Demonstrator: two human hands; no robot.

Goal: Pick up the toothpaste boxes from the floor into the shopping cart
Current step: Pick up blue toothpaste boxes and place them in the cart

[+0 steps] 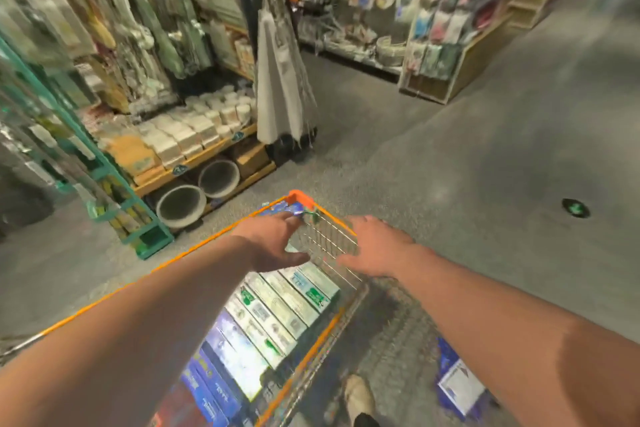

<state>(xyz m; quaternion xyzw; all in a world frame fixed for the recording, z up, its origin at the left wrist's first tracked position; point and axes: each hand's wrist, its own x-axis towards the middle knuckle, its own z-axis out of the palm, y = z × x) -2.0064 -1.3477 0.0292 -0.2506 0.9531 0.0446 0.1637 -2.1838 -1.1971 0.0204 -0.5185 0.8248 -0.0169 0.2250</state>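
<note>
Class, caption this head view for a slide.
Left hand and right hand reach over a shopping cart holding toothpaste boxes; a blue box lies on the floor.

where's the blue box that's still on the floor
In the head view the blue box lies on the floor at lower right, just right of the shopping cart and the shoe, partly behind the right forearm.

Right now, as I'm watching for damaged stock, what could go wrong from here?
The blue box on the floor lies close to the shoe; a step could crush it or trip the person. The far box sits high by the orange rim of the shopping cart, not gripped by the left hand; it might slide out.
</note>
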